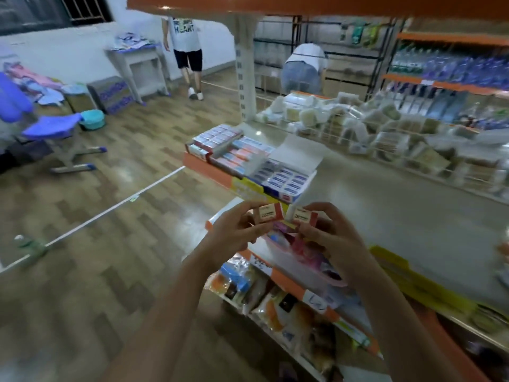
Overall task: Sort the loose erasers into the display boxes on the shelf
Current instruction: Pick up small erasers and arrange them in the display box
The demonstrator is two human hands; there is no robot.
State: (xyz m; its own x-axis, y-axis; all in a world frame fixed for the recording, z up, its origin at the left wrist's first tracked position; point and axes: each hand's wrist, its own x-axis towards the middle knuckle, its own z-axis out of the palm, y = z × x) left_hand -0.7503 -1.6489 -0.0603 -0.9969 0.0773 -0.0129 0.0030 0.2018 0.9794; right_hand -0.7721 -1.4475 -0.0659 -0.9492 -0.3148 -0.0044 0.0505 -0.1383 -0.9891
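Observation:
My left hand pinches a small red-and-cream eraser by its ends. My right hand pinches a second eraser of the same kind. Both are held side by side just below the front edge of the shelf. On that shelf stand three open display boxes: one with blue-sleeved erasers, one with orange and blue erasers, and one with red-edged erasers. Below my hands lies a clear bag with pink items.
Wire baskets of packaged goods fill the back of the shelf. A lower shelf holds snack packets. Two people stand further off. A purple stool, a teal basin and a small table stand on the wooden floor to the left.

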